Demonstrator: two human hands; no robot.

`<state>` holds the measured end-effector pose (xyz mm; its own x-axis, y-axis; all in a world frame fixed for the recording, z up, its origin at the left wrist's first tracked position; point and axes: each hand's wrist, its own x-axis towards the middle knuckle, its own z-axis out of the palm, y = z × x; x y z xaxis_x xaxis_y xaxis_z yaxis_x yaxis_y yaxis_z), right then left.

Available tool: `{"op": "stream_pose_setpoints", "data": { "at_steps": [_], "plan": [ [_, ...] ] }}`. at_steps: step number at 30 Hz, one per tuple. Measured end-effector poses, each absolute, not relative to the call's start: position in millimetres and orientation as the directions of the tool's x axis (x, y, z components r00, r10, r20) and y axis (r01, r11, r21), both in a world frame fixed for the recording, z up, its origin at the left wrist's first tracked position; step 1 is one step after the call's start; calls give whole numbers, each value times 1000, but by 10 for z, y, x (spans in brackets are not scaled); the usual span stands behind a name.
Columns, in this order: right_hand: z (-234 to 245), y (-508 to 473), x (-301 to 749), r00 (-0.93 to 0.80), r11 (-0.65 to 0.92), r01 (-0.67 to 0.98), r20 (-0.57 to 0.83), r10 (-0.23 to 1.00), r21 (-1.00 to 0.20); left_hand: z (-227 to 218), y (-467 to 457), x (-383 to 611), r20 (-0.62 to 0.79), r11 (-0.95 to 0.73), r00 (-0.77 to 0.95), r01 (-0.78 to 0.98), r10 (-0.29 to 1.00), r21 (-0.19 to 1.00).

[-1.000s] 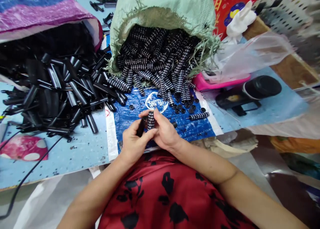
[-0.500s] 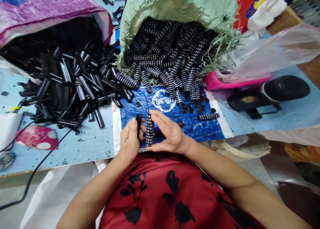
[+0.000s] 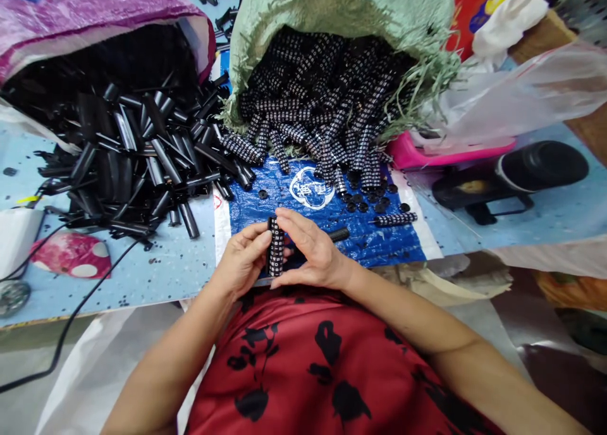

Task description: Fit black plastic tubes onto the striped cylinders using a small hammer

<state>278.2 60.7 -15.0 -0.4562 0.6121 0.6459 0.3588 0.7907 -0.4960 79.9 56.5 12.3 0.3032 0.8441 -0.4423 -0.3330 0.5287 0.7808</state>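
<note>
In front of my body stands a stack of black number wheels [image 3: 275,253] with white digits, held upright between my two hands. My right hand [image 3: 315,251] grips it at its two ends, thumb at the bottom and fingers at the top. My left hand [image 3: 244,258] is closed at the stack's left side, thumb against it. The black plastic casing in that hand is now mostly hidden behind the stack and fingers. Just beyond my right fingers, a dark ridged rod [image 3: 339,234] lies on the blue plastic sheet [image 3: 398,248].
A green woven sack [image 3: 341,5] spills number-wheel stacks [image 3: 332,119]. Left of it, black plastic casings [image 3: 123,163] spill from a purple bag [image 3: 109,24]. Loose black discs [image 3: 363,206] and another wheel stack [image 3: 396,219] lie to the right, near a black flask [image 3: 512,176] and pink tray [image 3: 450,153].
My left hand and its casing have come up against the wheel stack, closing the gap between them. My right hand has shifted slightly left with the stack.
</note>
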Motion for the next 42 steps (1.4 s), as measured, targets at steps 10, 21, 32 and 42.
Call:
{"op": "stream_pose_setpoints", "data": {
  "at_steps": [10,21,32,42],
  "plan": [
    [-110,422,2991,-529,677,649,435,729,-347,-73,691,-21,-6,-114,154,757,988,643],
    [60,600,2692,-525,648,708,403,749,-281,-97,841,-29,-326,146,159,658,932,738],
    [-61,413,2671,-728,834,468,407,551,-292,109,906,-26,-335,43,187,817,923,575],
    [-245,489,2924,-594,701,608,373,713,-372,476,590,-935,-327,101,116,811,938,576]
  ]
}}
